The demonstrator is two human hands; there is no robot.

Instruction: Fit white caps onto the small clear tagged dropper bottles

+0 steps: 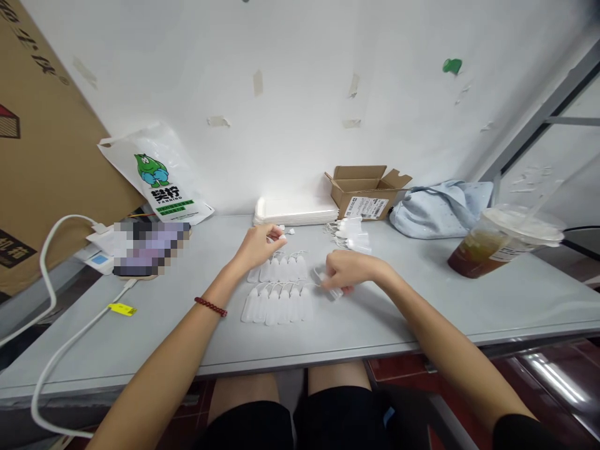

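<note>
My left hand (260, 245) is pinched closed above the table, with a small white piece (282, 239) at its fingertips. Just beyond it lies another small white bit (291, 232). My right hand (349, 269), also closed, grips a translucent white tag (334, 293) with a cord loop; the fingers partly cover it. Between and below the hands, similar tags lie side by side in two rows, a back row (284, 269) and a front row (277, 306), cords toward the wall. Behind my right hand is a loose pile of tags (354, 234).
Along the wall stand a stack of white trays (297, 211), an open cardboard box (368, 197) and a light blue cloth (438, 209). A tilted-looking drink cup (497, 240) is at right. A phone (152, 249), white cable (70, 340) and plastic bag (159, 172) occupy the left.
</note>
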